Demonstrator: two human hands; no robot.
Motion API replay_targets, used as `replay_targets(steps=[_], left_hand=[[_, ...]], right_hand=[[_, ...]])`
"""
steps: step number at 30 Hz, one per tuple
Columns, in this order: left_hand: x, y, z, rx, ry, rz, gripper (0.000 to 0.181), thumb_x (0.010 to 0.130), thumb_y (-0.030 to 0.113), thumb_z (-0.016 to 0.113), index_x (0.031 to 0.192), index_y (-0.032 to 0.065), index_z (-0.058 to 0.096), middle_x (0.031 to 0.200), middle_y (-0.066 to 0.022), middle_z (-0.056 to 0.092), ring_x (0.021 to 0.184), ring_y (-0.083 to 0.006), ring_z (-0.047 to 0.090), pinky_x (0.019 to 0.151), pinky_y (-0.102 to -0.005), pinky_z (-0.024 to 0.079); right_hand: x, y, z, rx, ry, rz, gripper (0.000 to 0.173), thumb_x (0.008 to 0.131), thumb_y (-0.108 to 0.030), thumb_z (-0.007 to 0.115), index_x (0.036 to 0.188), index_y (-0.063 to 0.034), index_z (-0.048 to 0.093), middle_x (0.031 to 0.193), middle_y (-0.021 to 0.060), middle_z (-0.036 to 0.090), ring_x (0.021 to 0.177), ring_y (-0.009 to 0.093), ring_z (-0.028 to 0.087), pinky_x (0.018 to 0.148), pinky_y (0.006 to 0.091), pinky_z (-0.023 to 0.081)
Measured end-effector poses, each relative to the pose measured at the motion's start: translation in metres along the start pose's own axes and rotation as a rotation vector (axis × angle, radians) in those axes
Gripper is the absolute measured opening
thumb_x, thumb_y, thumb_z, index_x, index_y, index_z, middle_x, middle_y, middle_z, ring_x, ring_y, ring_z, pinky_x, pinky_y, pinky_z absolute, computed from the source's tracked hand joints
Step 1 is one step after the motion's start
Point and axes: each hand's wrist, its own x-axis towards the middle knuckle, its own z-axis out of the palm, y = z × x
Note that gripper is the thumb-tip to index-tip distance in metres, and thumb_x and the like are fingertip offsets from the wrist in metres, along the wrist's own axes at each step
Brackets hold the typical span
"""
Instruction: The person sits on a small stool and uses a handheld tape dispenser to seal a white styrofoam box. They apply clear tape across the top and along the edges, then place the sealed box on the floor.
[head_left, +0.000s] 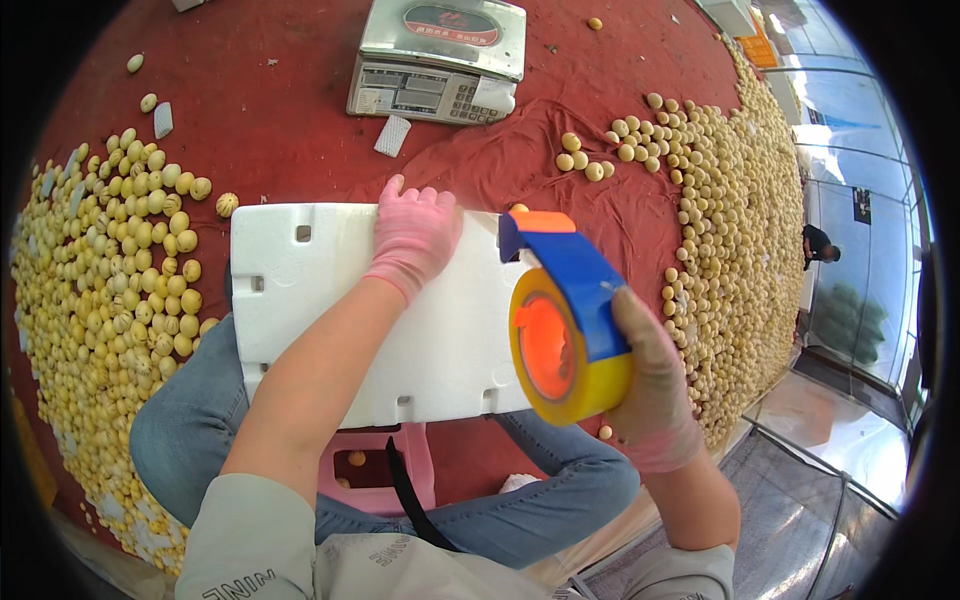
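A white polystyrene foam box (450, 322) with small notches along its edges lies across my lap. My left hand (415, 236), in a pink glove, presses on its top near the far edge. In my right hand (656, 390), gloved with a soiled palm, is a blue and orange tape dispenser (581, 285) loaded with a thick roll of yellowish packing tape (600, 386). The dispenser is held over the right end of the box, its orange tip near the far right corner. The fingers of my right hand are partly hidden behind the roll.
Beyond the box, a digital scale (439, 64) stands on the red ground sheet (247, 97), with a white foam net sleeve (392, 136) beside it. Round yellow fruits (142, 262) are heaped at left, paler ones (742, 247) at right. A person (819, 246) is far right.
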Motion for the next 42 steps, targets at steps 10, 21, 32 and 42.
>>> replay_targets(steps=[10,21,32,42], left_hand=[[-0.004,-0.009,0.006,-0.158,0.236,0.240,0.036,0.086,0.017,0.067,0.122,0.0179,0.067,0.121,-0.0035,0.066,0.110,-0.0254,0.061,0.102,-0.0445,0.044],[-0.071,0.001,-0.011,-0.210,-0.323,0.285,0.053,0.107,0.030,0.022,0.143,0.0089,0.054,0.151,-0.0098,0.051,0.146,-0.0330,0.036,0.126,-0.0501,0.011],[-0.285,0.027,-0.005,0.186,0.050,0.555,0.048,0.084,0.030,0.064,0.128,0.0120,0.058,0.144,-0.0225,0.048,0.136,-0.0411,0.044,0.115,-0.0685,0.023],[-0.255,0.023,-0.019,0.048,0.017,0.529,0.057,0.062,0.026,0.084,0.116,0.0222,0.066,0.136,-0.0111,0.053,0.130,-0.0335,0.047,0.113,-0.0665,0.030]], right_hand=[[-0.004,0.188,-0.019,-0.151,0.167,-0.054,0.055,0.097,-0.048,0.060,0.107,0.0054,0.067,0.091,0.0053,0.066,0.085,0.011,0.057,0.079,0.0290,0.049],[0.025,0.211,-0.026,-0.281,0.224,-0.150,0.076,0.088,-0.067,0.057,0.109,0.0047,0.072,0.100,0.0154,0.073,0.093,0.023,0.068,0.088,0.0330,0.051],[0.038,0.212,-0.030,-0.426,0.216,-0.197,0.085,0.088,-0.074,0.051,0.117,0.0038,0.069,0.110,0.0247,0.071,0.106,0.038,0.068,0.094,0.0424,0.051],[0.029,0.214,-0.023,-0.280,0.313,-0.281,0.079,0.086,-0.070,0.057,0.114,0.0033,0.070,0.108,0.0247,0.071,0.106,0.034,0.068,0.094,0.0411,0.049]])
